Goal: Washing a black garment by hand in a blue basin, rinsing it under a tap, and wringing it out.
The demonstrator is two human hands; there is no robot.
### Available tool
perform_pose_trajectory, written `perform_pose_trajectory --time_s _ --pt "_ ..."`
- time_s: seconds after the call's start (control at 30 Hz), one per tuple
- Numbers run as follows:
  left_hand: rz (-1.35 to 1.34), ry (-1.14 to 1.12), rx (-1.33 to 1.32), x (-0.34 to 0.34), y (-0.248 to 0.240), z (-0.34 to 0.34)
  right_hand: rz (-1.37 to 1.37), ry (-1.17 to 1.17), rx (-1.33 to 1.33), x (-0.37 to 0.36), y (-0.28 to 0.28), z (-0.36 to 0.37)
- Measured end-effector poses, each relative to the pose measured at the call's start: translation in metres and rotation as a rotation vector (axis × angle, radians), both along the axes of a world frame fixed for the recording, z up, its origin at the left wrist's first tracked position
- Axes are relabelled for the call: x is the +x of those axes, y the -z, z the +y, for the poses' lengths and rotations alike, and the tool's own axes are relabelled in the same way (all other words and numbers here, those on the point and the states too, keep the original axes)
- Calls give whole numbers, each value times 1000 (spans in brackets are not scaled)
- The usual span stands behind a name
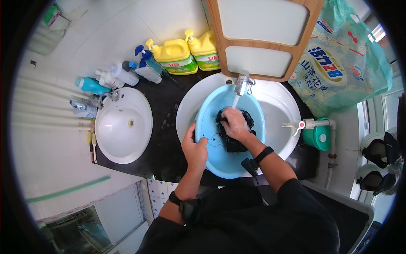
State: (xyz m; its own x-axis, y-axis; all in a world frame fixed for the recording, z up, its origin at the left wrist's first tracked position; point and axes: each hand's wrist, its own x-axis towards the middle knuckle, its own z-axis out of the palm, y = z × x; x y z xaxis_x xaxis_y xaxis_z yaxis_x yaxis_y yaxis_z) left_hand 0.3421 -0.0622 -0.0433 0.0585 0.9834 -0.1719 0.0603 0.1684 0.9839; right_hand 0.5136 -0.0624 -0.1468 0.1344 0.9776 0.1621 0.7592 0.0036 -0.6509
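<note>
Right now my left hand is clamped on the near left rim of the light blue basin, fingers curled over the edge and thumb on the inside wall. My right hand is down inside the basin, fingers bent and closed on the dark wet cloth, pressing it into a bunch directly under the tap. Water runs in a thin stream from the chrome faucet straight onto the back of that hand. The cloth sits in the middle of the basin, partly under my palm, the rest spilling toward me.

The basin rests inside the big white sink, filling most of its left side. Black bands ring both my wrists.

The dark surface runs between this sink and a smaller white sink off to my left. Along the back of it stand two yellow pump jugs, a blue spray bottle and some smaller bottles lying and leaning near the small sink's tap. A wood-framed mirror hangs above the faucet. To my right, a large teal printed bag slumps against the wall, with a green tub just beside a white pipe fitting. White tiles cover the walls.
</note>
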Motion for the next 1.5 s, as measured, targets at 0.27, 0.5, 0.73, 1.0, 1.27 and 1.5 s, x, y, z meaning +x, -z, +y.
perform_pose_trajectory --time_s 0.27,0.5,0.73,1.0,1.27,1.5 --pt "-87 5 -6 0 -3 0 206 -92 333 -2 -82 -19" --pt "-59 7 -14 1 -7 -2 38 119 -234 18 -23 -66" --pt "-40 21 1 1 -4 0 -163 285 -172 -6 11 -38" --pt "-62 2 -25 -1 4 1 -343 320 -395 -17 24 -19" --pt "-14 12 10 -4 6 1 -274 253 -524 1 17 5" --pt "-6 81 43 0 1 4 -89 279 -330 -3 -11 -10"
